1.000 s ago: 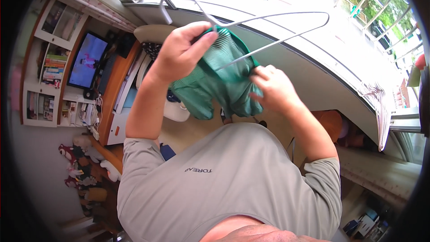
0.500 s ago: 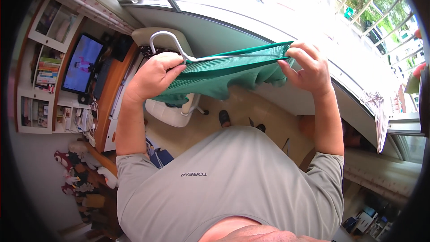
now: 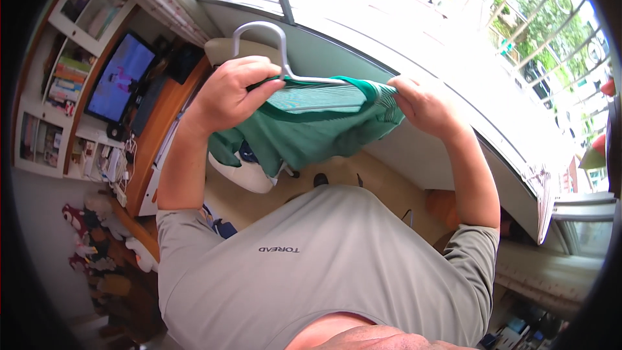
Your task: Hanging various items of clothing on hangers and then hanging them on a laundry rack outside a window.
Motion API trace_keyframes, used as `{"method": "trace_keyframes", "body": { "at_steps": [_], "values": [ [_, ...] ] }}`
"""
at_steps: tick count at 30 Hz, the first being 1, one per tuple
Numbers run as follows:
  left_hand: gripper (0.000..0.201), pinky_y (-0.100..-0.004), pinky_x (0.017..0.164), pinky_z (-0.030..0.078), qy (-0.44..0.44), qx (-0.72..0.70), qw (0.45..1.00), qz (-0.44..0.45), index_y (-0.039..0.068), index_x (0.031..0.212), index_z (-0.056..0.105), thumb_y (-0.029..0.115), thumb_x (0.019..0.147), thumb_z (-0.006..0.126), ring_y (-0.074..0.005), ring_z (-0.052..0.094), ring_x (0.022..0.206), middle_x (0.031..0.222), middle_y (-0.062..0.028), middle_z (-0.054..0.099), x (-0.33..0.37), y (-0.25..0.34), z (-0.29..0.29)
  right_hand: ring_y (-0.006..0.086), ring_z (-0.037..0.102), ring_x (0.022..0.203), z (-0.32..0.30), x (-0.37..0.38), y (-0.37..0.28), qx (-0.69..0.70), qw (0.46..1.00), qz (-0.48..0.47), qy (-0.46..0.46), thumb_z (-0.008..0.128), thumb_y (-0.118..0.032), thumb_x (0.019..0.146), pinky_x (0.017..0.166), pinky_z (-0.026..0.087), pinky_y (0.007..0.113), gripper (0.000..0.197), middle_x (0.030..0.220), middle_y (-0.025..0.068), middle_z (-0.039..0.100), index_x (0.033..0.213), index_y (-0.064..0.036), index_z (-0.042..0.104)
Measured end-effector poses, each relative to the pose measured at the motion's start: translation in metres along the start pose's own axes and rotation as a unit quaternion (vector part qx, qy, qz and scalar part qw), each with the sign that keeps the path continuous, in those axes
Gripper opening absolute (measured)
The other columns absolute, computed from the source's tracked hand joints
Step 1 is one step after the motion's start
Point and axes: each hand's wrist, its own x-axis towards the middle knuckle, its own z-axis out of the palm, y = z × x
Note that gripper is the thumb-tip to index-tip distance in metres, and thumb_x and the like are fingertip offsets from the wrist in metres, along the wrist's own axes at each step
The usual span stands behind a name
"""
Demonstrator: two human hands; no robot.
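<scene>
A green knit shirt hangs from a pale grey clothes hanger, held up in front of me. My left hand pinches the hanger just below its hook, together with the edge of the green cloth. At the other end, my right hand has its fingers closed on the shirt's shoulder, over the hanger's arm. The neck opening faces up between my hands and shows the striped-looking inside. The cloth droops in folds below the hanger. How far the hanger's right arm reaches under my right fingers is hidden.
A cream chair stands behind the shirt. At the left are a wooden desk, a lit screen and a white bookcase. A bright window sill runs beyond my hands. Plush toys sit at lower left.
The shirt's shoulder is now drawn over the hanger's right arm, and the neck opening shows wider. My right hand has shifted slightly left and down. The hook stands more upright.
</scene>
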Motion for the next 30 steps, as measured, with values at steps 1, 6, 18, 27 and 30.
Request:
{"method": "trace_keyframes", "body": {
  "at_steps": [1,6,18,27,30],
  "values": [
    [0.014,-0.0371,0.066,0.046,-0.023,0.008,1.000,0.003,-0.003,0.091,0.064,0.010,0.087,0.065,-0.0323,0.058,0.071,0.078,-0.0153,0.061,0.000,-0.003,-0.006,0.0263,0.062,0.090,0.003,0.005,-0.002,-0.003,1.000,0.010,0.005,0.070,-0.020,0.087,0.081,0.049,0.041,0.044,0.096,0.0074,0.062,0.127,-0.0144,0.055],
    [0.014,-0.0367,0.063,0.047,0.053,0.047,0.997,0.005,-0.002,0.087,0.065,0.012,0.087,0.067,-0.0323,0.059,0.068,0.077,-0.0152,0.063,-0.013,-0.020,-0.038,0.0195,0.058,0.094,0.011,0.025,-0.017,0.265,0.959,0.104,0.015,0.072,-0.013,0.085,0.079,0.052,0.035,0.064,0.101,0.0049,0.058,0.139,-0.0164,0.039],
    [0.015,-0.0372,0.062,0.049,0.086,0.097,0.991,0.038,-0.002,0.087,0.065,0.011,0.083,0.072,-0.0320,0.061,0.069,0.075,-0.0139,0.062,-0.031,-0.052,-0.071,0.0186,0.061,0.106,-0.035,0.058,0.001,0.289,0.950,0.112,0.030,0.064,-0.018,0.091,0.095,0.047,0.034,0.040,0.114,0.0081,0.066,0.129,-0.0110,0.056],
    [0.014,-0.0347,0.065,0.048,0.136,0.053,0.984,0.097,-0.004,0.089,0.065,0.009,0.086,0.069,-0.0315,0.059,0.069,0.077,-0.0161,0.062,0.015,-0.056,-0.064,0.0391,0.061,0.069,-0.030,0.110,-0.083,-0.109,0.985,0.069,0.113,0.061,-0.016,0.093,0.059,0.048,0.045,0.011,0.079,0.0171,0.062,0.095,-0.0081,0.054],
    [0.015,-0.0324,0.066,0.048,0.075,-0.018,0.997,0.011,-0.004,0.090,0.065,0.011,0.089,0.067,-0.0225,0.057,0.068,0.077,-0.0137,0.062,0.029,-0.060,-0.069,0.0392,0.061,0.064,-0.049,0.127,-0.070,-0.087,0.988,0.011,0.125,0.061,-0.017,0.092,0.055,0.047,0.046,0.010,0.076,0.0171,0.062,0.096,-0.0101,0.055]
  ]
}}
